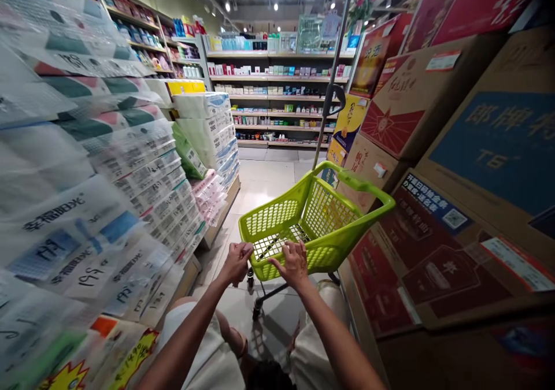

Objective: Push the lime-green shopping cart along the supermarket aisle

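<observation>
Bottom edge: a dark shape [269,375] is cut off by the frame and cannot be identified.
Left hand: the hand [238,264] is held at the cart's near left corner, fingers curled inward; whether the rim is caught in them cannot be told.
Right hand: the hand [295,264] is laid over the near rim, fingers bent across it, thumb spread aside; how firmly it is gripped cannot be seen.
Cart position: the green shopping cart [332,245] is placed just ahead of the knees, between stacked tissue packs [160,188] and cartons [403,107].
Cart handling: stiff, fairly light plastic is suggested; with castors [257,309] underneath, easy rolling and swivelling are to be expected, and fragility is not.
Hold: the thick rim is judged usable for steering, though the raised handle [368,186] at the far end is better suited.
Hidden: the wheels under the far end are mostly covered by the basket and a leg.
Far end: small goods on the shelves [269,78] are too tiny to be read.
</observation>
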`<state>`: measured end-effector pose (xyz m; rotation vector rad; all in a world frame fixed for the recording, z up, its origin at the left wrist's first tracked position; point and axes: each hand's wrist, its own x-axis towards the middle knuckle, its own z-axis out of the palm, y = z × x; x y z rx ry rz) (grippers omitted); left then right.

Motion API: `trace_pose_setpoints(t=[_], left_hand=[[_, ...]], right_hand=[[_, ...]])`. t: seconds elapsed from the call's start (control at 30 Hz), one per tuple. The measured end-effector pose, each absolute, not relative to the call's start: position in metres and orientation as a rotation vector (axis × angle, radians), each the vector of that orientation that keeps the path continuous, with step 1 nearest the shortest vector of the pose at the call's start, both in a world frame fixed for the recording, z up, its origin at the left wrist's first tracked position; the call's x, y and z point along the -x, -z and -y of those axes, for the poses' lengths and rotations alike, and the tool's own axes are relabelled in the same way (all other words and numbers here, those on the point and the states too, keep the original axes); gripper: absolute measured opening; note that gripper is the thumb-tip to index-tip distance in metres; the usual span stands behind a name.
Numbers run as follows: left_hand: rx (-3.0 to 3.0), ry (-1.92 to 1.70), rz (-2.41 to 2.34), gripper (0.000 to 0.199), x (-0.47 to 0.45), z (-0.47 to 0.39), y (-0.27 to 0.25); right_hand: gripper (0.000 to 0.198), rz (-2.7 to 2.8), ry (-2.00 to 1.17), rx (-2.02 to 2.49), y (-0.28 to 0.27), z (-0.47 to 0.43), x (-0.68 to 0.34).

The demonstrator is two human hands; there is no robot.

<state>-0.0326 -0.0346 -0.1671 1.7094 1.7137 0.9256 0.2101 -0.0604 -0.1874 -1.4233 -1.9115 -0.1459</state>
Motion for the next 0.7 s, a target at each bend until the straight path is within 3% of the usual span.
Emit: trace_pose_setpoints(t=[0.27,0.53,0.7], left_hand=[[-1.555,-0.947,-1.885,0.021,0.041,-0.017,0.137],[-1.425,-1.348,-1.713,0.036,0.012,0.074,0.200],[-1.306,-1.410,-1.768,0.030,0.011,0.071,0.196]], right_hand=[[0.032,1.938,0.173,1.504,0.183,0.059,-0.187],[0.020,1.889,0.212,1.545,0.188,0.057,-0.167],[0.024,2.006,0.129,1.431,0.181,0.053,-0.191]])
